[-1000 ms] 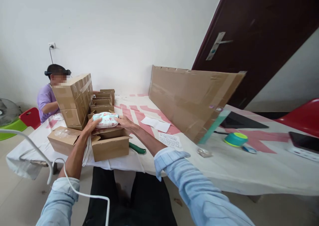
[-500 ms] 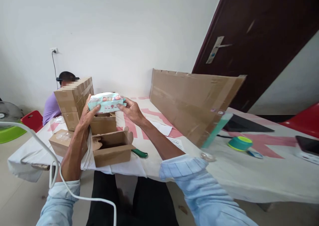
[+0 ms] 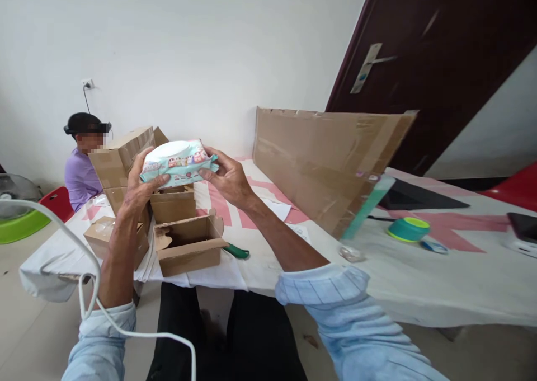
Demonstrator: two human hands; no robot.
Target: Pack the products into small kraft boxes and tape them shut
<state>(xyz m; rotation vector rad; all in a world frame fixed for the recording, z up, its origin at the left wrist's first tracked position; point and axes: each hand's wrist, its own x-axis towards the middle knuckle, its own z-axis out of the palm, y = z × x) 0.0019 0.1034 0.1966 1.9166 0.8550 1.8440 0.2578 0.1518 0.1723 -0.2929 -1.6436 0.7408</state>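
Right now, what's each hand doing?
Left hand: holding one end of the wipes packet.
Right hand: holding its other end.

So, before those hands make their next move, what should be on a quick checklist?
1. Left hand has a hold on the soft pack: ok, it grips one end.
2. Right hand has a hold too: ok, it grips the other end.
3. Nearest cardboard box is open on top: ok.
4. That box is empty: cannot tell, its inside is shadowed and partly hidden.
5. White cable is out of the way: not ok, it crosses in front of the left sleeve.
6. Pack's underside is undamaged: cannot tell, it faces away.
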